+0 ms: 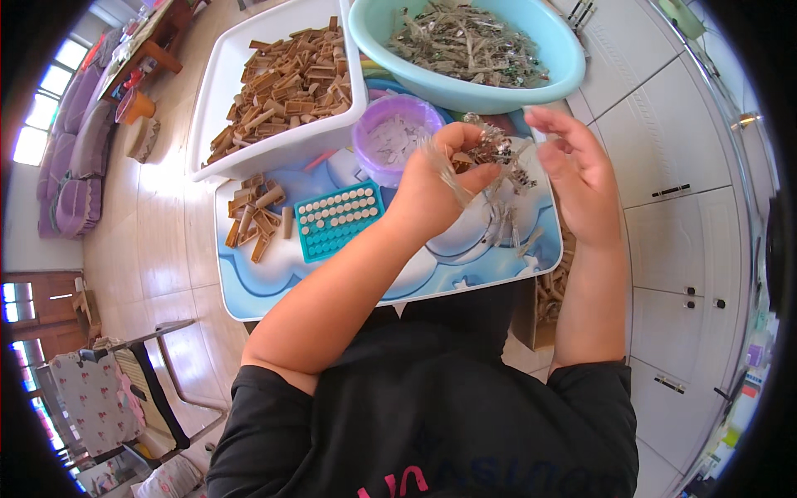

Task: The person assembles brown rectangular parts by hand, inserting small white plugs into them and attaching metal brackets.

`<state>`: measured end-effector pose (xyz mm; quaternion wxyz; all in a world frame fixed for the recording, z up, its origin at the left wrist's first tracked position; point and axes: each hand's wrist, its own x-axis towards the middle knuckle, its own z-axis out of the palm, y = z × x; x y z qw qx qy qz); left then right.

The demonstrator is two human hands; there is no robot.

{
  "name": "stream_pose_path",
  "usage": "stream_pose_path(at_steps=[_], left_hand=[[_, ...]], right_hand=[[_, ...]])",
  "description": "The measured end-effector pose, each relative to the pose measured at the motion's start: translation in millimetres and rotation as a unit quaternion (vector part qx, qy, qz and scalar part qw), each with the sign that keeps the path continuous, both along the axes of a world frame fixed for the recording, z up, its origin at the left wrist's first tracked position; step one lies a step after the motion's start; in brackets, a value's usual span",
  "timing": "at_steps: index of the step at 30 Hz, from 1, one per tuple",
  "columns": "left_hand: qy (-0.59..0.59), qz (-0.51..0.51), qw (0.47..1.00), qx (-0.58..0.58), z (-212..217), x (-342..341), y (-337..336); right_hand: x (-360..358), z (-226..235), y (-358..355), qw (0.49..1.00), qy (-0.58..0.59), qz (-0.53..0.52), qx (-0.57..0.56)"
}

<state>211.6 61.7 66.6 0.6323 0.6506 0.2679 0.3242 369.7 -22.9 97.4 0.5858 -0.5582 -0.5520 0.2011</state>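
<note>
Over the blue table (274, 286), our left hand (436, 187) is closed around a bunch of metal clips (490, 153), while our right hand (581, 178) is spread beside them. Nearby sit the purple cup (365, 137) and teal tray (339, 218).

No labels, signs or screens are visible; only blurred colourful packages (751, 365) stand at the right edge.
</note>
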Motion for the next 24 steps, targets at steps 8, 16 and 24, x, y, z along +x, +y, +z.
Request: stream_pose_path(at_steps=[8,16,24], left_hand=[[-0.022,-0.02,1.0,0.001,7.3,0.0,4.3],[0.031,-0.024,0.998,0.041,11.2,-0.3,6.2],[0.121,0.019,0.991,0.06,24.9,-10.4,1.7]], right_hand=[[24.5,-16.0,-5.6,0.963,0.15,0.136,-0.175],[0.1,-22.2,3.1,0.994,-0.061,0.079,-0.051],[9.2,-18.0,3.1,0.997,0.059,-0.05,-0.02]])
